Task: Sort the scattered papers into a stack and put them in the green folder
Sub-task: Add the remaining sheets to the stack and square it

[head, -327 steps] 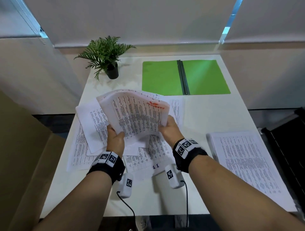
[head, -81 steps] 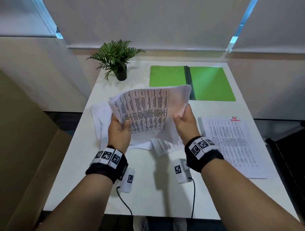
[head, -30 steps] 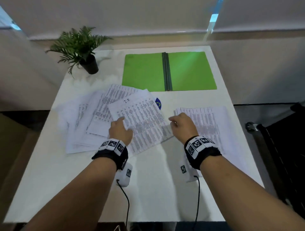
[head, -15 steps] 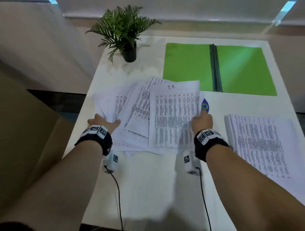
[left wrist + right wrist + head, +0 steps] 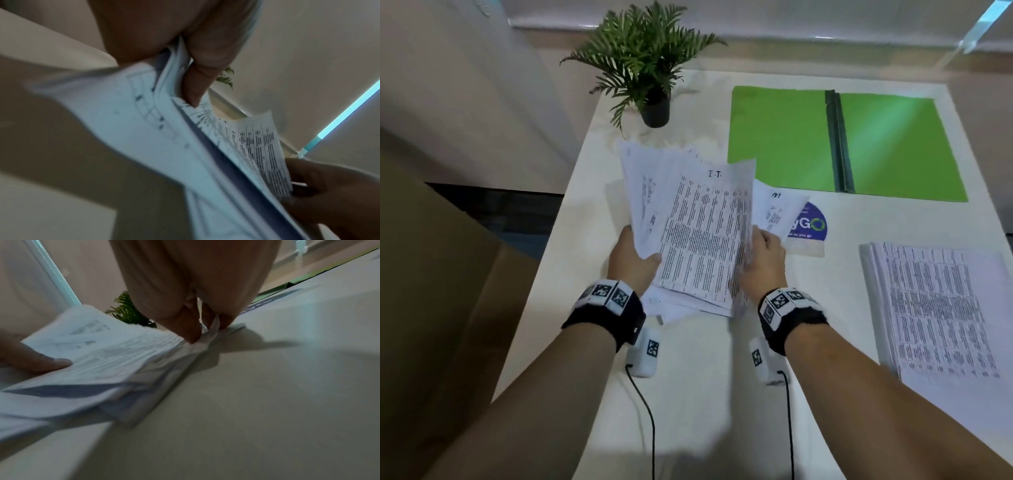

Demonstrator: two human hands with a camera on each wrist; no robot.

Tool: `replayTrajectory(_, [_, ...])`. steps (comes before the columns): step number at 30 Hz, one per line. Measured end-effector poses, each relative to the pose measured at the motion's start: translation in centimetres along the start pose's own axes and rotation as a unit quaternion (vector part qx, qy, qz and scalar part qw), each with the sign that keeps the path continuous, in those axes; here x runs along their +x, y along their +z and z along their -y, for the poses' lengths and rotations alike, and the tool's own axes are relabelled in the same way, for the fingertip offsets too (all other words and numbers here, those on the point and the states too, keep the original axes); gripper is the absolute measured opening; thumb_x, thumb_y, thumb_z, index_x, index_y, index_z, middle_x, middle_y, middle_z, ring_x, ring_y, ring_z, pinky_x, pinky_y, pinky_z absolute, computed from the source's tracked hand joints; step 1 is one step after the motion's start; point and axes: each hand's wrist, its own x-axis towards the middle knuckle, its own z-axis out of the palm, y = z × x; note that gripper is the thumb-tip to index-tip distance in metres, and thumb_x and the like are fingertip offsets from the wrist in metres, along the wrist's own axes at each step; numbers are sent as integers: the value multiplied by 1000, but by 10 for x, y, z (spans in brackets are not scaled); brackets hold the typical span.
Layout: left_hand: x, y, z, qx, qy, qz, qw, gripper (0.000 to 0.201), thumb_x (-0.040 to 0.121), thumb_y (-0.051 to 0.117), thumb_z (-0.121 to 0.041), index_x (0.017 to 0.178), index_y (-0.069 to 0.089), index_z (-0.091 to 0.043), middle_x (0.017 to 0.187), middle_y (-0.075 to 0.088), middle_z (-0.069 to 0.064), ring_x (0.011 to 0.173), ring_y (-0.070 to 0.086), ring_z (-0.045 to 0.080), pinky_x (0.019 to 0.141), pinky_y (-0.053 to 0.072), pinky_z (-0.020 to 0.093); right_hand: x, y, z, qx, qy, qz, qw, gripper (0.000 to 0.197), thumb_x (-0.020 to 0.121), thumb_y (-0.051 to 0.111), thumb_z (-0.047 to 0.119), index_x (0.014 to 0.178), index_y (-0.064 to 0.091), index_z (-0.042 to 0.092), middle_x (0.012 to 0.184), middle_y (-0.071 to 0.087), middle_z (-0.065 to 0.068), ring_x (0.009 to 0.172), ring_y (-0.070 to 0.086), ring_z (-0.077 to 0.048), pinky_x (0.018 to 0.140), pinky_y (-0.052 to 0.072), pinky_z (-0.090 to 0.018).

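Both hands hold a loose bundle of printed papers (image 5: 698, 236) gathered at the table's middle. My left hand (image 5: 631, 260) grips its left edge, thumb on top; in the left wrist view the thumb (image 5: 197, 84) presses the sheets (image 5: 168, 146). My right hand (image 5: 760, 260) pinches the right edge, its fingers (image 5: 191, 331) closed on the papers (image 5: 107, 353). One sheet (image 5: 777, 209) lies beyond the right hand. A neat stack of papers (image 5: 941, 318) lies at the right. The green folder (image 5: 784, 140) lies open at the back.
A potted fern (image 5: 645, 68) stands at the back left. A round blue sticker (image 5: 810, 224) shows on the white table (image 5: 705, 394), partly under the loose sheet. A brown cardboard surface (image 5: 431, 308) fills the left beside the table.
The spread papers have been pushed together from both sides into one bundle. My left hand moved right to the bundle's edge, and both hands now grip it, lifting its far end.
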Motion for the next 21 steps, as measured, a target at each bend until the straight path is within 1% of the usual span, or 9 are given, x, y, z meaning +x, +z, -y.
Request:
replayTrajectory(3, [-17,-19,13,-138,1,-10,990,50,79,72,-7,123,55,-23,114,65,-3,107,61,20,95,49,37,-2,-18,-9,95,121,-56,987,99,77,70,18,152,7,20,158,11,-9,141,21,-32,113,24,-43])
replayTrajectory(5, [-29,-31,18,-230,-17,0,973,49,75,75,-6,119,60,-21,117,68,4,110,63,24,95,50,43,-4,-33,-8,295,145,-41,944,104,75,71,14,152,1,14,154,25,-13,136,35,-31,111,32,-41])
replayTrajectory(7, [-40,-38,15,-285,-38,22,957,47,77,74,-2,121,61,-13,116,68,9,109,63,27,88,53,40,-10,-51,2,492,142,12,859,88,73,59,0,148,15,15,134,50,-18,101,58,-30,79,54,-37])
replayTrajectory(9, [-49,-43,6,-281,-23,20,959,38,83,69,4,117,61,-8,108,69,6,100,64,23,77,54,26,-20,-70,20,560,116,81,816,70,71,51,-3,138,41,17,108,61,-23,82,55,-34,61,49,-37])
replayTrajectory(11, [-55,-47,-5,-266,7,13,964,34,84,67,4,114,61,-9,103,68,-3,91,67,9,76,51,18,-28,-93,39,569,63,96,814,42,84,51,-1,123,59,13,95,69,-15,80,61,-34,72,46,-49])
replayTrajectory(13, [-61,-50,-14,-255,29,22,966,36,82,70,1,116,63,-6,106,70,-1,95,68,5,81,51,19,-36,-114,50,581,13,86,809,31,90,48,-3,107,68,13,84,75,-3,75,67,-25,76,51,-45])
replayTrajectory(16, [-68,-47,-23,-230,35,26,972,40,81,74,-5,119,63,-3,113,70,5,106,67,16,94,48,31,-51,-138,64,537,-48,105,835,39,84,49,-14,112,64,8,82,72,4,74,67,-14,67,58,-33])
replayTrajectory(18, [-72,-44,-29,-200,35,7,979,38,81,75,-9,118,64,-3,112,70,7,107,66,22,97,49,38,-56,-143,66,500,-49,127,856,65,65,49,-21,123,57,8,85,69,6,72,65,-5,55,52,-23])
replayTrajectory(21, [-74,-50,-45,-121,40,-66,990,35,85,66,-6,120,59,-4,111,67,8,103,63,24,94,48,34,-58,-149,60,481,-50,76,872,83,54,51,-9,131,48,20,109,67,4,96,63,-7,67,53,-26])
